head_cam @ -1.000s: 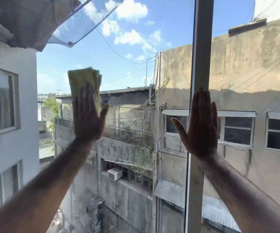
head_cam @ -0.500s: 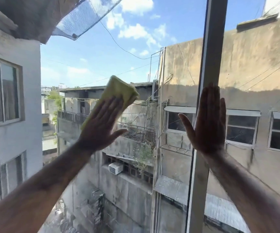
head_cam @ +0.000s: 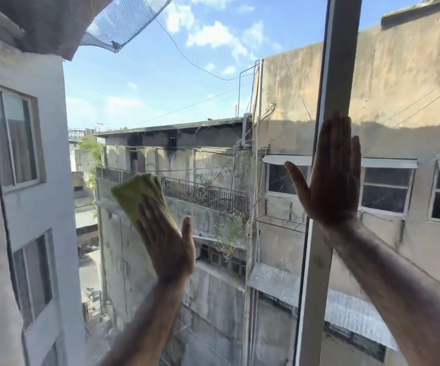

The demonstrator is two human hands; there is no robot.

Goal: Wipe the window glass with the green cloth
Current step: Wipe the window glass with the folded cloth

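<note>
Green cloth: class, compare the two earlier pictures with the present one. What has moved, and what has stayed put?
The left hand, pressing the green cloth flat on the window glass, swept it rightwards, then down, from sky level to the balcony railing opposite. Nothing was taken hold of or let go. The right hand stayed flat against the upright window frame.

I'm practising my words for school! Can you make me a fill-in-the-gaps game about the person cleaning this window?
1. The left hand presses a folded, soft ____ cloth on the clear window glass.
2. The right hand lies flat across the upright grey window frame and holds ____.
3. Outside, the sky is ____ with white clouds.

Missing words: green; nothing; blue.
</note>
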